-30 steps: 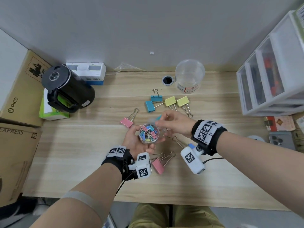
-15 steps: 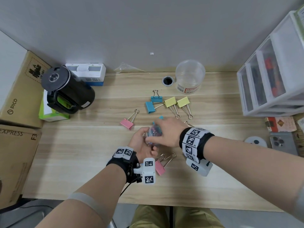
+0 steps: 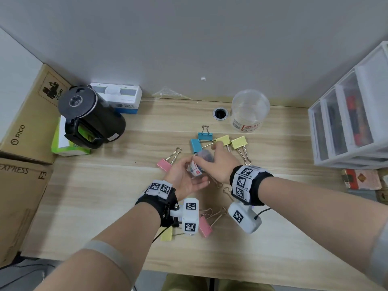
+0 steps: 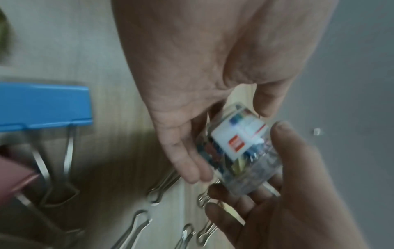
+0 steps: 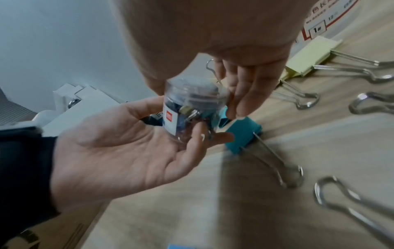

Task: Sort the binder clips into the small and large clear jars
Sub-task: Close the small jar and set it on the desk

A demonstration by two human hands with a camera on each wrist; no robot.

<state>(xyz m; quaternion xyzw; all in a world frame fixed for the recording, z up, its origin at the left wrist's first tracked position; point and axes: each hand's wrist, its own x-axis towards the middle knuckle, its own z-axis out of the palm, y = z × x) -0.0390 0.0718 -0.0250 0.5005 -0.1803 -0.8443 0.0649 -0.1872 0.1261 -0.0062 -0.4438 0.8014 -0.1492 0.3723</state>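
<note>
The small jar (image 3: 198,164), packed with small coloured clips and capped with a clear lid, sits tilted between both hands above the desk (image 3: 105,196). The left hand (image 3: 184,178) cradles it from below, fingers loosely curled around it; the right hand (image 3: 218,162) grips its top from above. The large jar (image 3: 249,111) stands at the back of the desk, seemingly empty. Large clips (image 3: 239,142) lie scattered around; some are partly hidden by the wrists.

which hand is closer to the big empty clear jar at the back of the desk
Right. The right hand is on the small jar, nearer to the large clear jar at the back right. The left hand cradles the small jar from below, farther away.
</note>
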